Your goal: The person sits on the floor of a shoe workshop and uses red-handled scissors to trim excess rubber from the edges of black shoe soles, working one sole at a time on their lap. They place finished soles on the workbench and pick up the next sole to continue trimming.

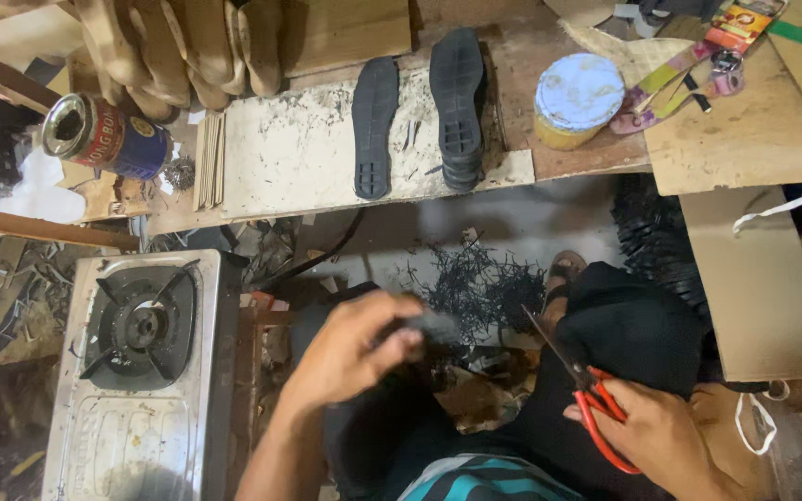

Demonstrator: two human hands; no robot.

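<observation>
1. Right hand (666, 436), near right: fingers through the red handles of a pair of scissors (579, 378), gripping them firmly. The blades point up and left over the black-clad knee; whether they are parted or closed cannot be told.

2. Left hand (350, 351), near centre: clenched around a dark piece of sole material (429, 325), held above the lap. The hand and the piece are motion-blurred, so its exact shape cannot be read. It sits just left of the scissor tips, not touching them.

3. Judgement on the trimming in hand: the piece is best held with the fingers clear of the blade line, turning the work rather than the scissors, and cutting with the inner part of the blades for control on the tough material.

4. Floor, middle ground: a heap of thin black offcuts (475, 283) lies beyond the hands, with a sandalled foot (563, 274) just right of it.

5. Near left: a steel gas stove (141, 371), burner unlit.

6. Far, on the bench (299, 158): two black soles (415, 116) lie side by side, tread up. A round tin with a pale blue lid (577, 97) stands to their right; an open can (104, 134) lies on its side at far left.

7. Far left, beyond the bench: a row of wooden shoe lasts (187, 51).
</observation>
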